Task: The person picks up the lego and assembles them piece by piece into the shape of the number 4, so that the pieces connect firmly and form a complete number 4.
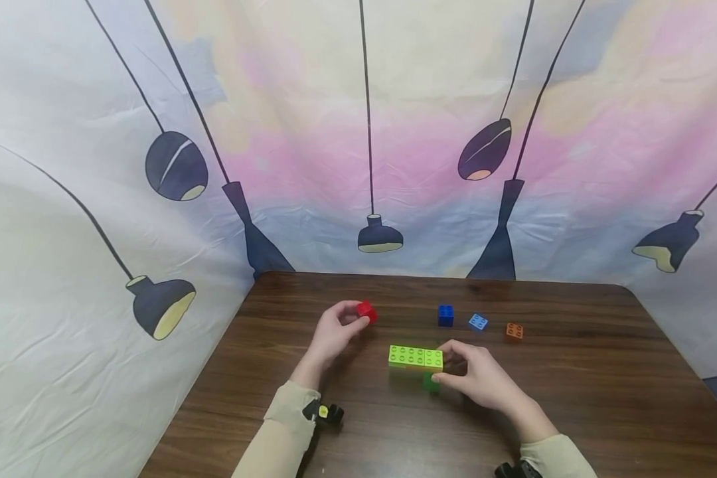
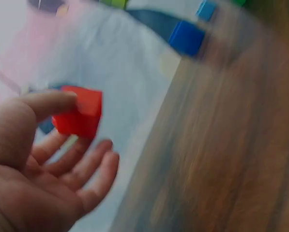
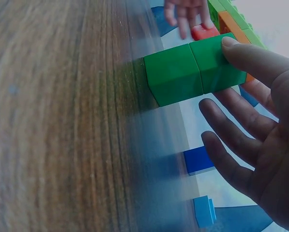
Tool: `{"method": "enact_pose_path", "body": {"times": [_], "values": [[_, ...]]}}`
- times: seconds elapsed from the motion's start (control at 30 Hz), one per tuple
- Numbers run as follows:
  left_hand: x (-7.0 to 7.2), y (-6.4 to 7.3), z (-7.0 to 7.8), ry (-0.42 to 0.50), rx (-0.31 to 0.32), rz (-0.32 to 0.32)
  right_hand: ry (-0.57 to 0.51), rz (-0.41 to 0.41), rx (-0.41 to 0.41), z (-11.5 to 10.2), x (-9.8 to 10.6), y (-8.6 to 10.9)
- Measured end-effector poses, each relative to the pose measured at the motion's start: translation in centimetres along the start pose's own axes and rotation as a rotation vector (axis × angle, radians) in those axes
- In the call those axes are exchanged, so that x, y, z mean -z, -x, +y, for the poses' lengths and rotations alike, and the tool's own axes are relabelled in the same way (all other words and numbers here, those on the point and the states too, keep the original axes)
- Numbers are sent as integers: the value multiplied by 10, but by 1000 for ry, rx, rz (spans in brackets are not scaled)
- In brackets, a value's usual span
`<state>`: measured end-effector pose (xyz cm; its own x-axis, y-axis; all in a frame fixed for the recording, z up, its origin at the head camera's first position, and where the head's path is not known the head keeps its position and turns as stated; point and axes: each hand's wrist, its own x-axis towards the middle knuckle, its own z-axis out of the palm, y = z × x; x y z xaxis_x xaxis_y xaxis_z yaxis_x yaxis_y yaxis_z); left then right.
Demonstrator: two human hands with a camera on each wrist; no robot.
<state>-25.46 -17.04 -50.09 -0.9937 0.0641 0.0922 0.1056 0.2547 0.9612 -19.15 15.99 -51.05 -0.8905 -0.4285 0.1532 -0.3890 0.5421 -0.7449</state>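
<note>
Left of the table's middle, my left hand [image 1: 330, 335] pinches a red brick [image 1: 367, 311] between thumb and fingers, with the other fingers loosely bent in the left wrist view. A built piece stands to its right, topped by a row of lime green bricks [image 1: 412, 356]. Under that row runs an orange layer [image 3: 230, 28], and two stacked green bricks [image 3: 174, 77] form a column below its right end. My right hand [image 1: 480, 378] holds this column near its top, thumb on the green face. Fingers partly hide the far side of the column.
Behind the built piece lie a dark blue brick [image 1: 445, 316], a light blue brick [image 1: 478, 322] and an orange brick [image 1: 514, 330], spaced apart. The brown wooden table [image 1: 603, 398] ends at a cloth backdrop [image 1: 311, 239] printed with lamps.
</note>
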Motion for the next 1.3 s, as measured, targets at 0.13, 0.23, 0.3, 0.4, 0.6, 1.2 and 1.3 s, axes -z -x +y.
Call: {"method": "enact_pose_path", "body": {"times": [0.13, 0.23, 0.3, 0.4, 0.6, 1.2, 1.3], "values": [[-7, 18, 17, 43, -124, -141, 4, 5, 3, 1, 0, 0], [-12, 31, 26, 74, -174, -222, 4, 7, 7, 1, 0, 0], [-15, 37, 29, 78, -193, -264, 2, 6, 6, 2, 0, 0], [-19, 42, 31, 61, -211, -315, -7, 3, 1, 2, 0, 0], [-23, 45, 27, 64, -200, -367, -12, -1, 1, 2, -1, 0], [-25, 47, 27, 51, -192, -412, -17, -5, 2, -2, 1, -1], [-27, 48, 29, 69, -190, -418, -17, -2, 4, -3, 2, -1]]}}
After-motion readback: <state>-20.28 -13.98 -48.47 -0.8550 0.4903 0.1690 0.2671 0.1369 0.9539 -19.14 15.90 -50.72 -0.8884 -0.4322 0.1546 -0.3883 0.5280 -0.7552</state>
